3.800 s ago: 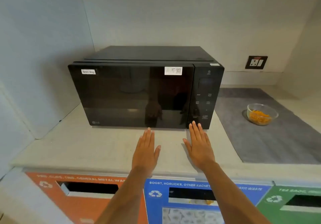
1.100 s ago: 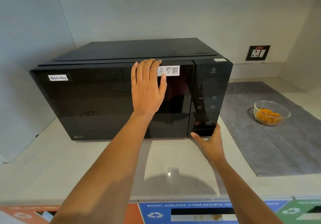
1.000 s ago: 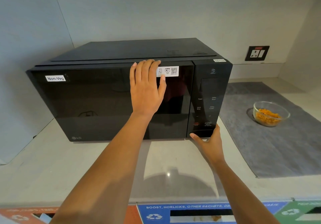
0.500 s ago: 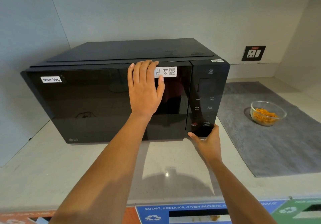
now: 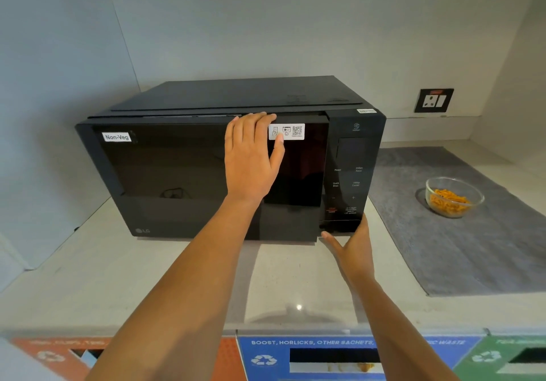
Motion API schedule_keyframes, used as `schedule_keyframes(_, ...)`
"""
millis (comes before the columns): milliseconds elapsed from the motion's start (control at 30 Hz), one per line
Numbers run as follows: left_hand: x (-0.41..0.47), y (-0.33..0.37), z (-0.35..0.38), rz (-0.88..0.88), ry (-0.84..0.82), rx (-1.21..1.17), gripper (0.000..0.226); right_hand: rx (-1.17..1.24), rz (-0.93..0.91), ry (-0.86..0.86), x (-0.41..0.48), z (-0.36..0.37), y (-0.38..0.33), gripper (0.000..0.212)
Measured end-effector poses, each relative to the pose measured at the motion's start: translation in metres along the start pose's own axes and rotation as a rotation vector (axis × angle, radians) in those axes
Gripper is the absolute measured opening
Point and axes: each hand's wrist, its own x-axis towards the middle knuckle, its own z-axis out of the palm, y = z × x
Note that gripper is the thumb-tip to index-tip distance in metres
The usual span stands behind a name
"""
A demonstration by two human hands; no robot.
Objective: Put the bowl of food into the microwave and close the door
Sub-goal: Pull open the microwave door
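Observation:
A black microwave point(image 5: 165, 173) stands on the pale counter. Its glass door point(image 5: 298, 179) is ajar, the right edge standing slightly forward of the control panel point(image 5: 347, 173). My left hand point(image 5: 251, 159) lies flat on the door near its top, fingers reaching the upper edge, beside a white sticker. My right hand point(image 5: 351, 247) has its fingertips at the low button under the control panel, thumb spread out. A clear glass bowl point(image 5: 453, 196) of orange food rests on the grey mat to the right, away from both hands.
The grey mat point(image 5: 472, 247) covers the right part of the counter point(image 5: 147, 286). A wall socket point(image 5: 433, 100) is behind it. Walls close in on the left and far right. Orange, blue and green recycling bin slots point(image 5: 325, 357) run below the counter's front edge.
The door's right edge has popped forward from flush to slightly ajar. Both hands stay where they were, left on the door, right at the bottom of the panel. The camera has shifted.

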Motion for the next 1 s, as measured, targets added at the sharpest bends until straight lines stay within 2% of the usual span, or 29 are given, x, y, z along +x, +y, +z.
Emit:
schedule_keyframes(133,-0.001,0.007,-0.017,-0.054,-0.032,-0.025,0.040,-0.228,0.055,0.020,-0.014,-0.002,0.006,0.084)
schedule_keyframes(333,-0.007,0.015,-0.047,-0.133,0.007,-0.122,0.035,-0.501,0.030,-0.016,-0.034,-0.006,0.010,0.071)
schedule_keyframes(600,-0.011,0.017,-0.087,-0.212,0.013,-0.225,0.041,-0.824,-0.140,-0.195,-0.050,-0.012,0.017,0.060)
schedule_keyframes(1000,-0.039,-0.013,-0.164,-0.260,0.064,-0.448,0.040,-0.883,-0.177,-0.318,-0.057,-0.016,0.023,0.057)
